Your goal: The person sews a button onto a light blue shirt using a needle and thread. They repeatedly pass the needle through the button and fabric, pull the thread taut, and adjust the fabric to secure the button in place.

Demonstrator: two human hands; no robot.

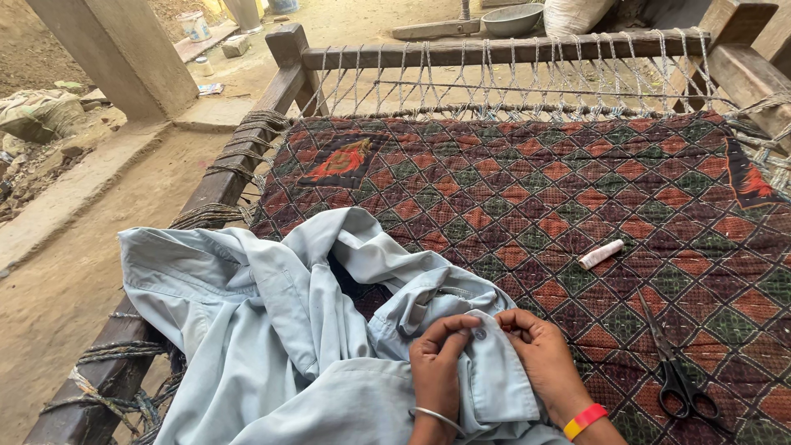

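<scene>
A crumpled pale blue cotton shirt [280,330] lay heaped over the near left part of a wooden rope-strung cot [494,53], spilling across its left rail. Under it spread a quilted patchwork cover [527,189] of dark red, orange and green diamonds, with the cot's bare rope lacing showing beyond the cover's far edge.

Both hands worked at one spot on the shirt, near the bottom middle of the view. The left hand [437,363], a thin silver bangle [437,418] at its wrist, was curled with its fingertips pinched onto a fold of the blue cloth. The right hand [540,354], wearing a red and yellow wristband [585,420], was likewise curled, thumb and fingers closed on the same strip of cloth from the other side. Between the two sets of fingertips sat a small pale button [480,333] on the shirt. Whether the right fingers also held a needle could not be told.

A small white spool of thread [601,254] lay on the cover up and to the right of the hands, well apart from them. A pair of black-handled scissors [676,371] lay closed on the cover to the right of the right hand, blades pointing away from the person.

Beyond the cot were a dirt yard, a concrete pillar [124,49] at the upper left, and a grey metal bowl [512,18] on the ground.
</scene>
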